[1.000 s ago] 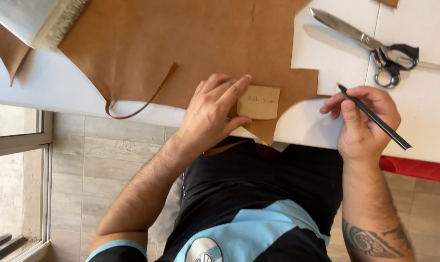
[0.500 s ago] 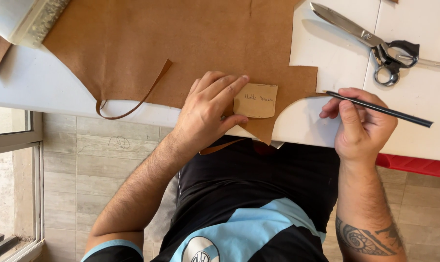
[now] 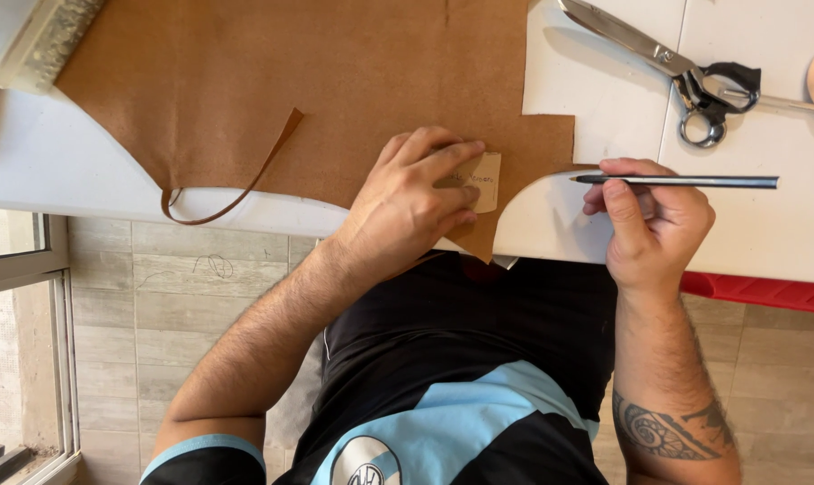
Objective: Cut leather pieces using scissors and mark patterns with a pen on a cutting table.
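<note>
The right hand (image 3: 651, 224) pinches a dark pencil (image 3: 676, 181) that lies level, its long line running side to side and its tip pointing at the brown leather sheet (image 3: 335, 81). The left hand (image 3: 411, 202) lies open, fingers pressing a small tan card (image 3: 481, 180) flat on the leather, just past the pencil tip. Beyond the pencil, big scissors (image 3: 668, 67) lie on the white table (image 3: 766, 224), well apart. A thin leather strip (image 3: 245, 175) curls off the sheet, far beyond the left hand.
</note>
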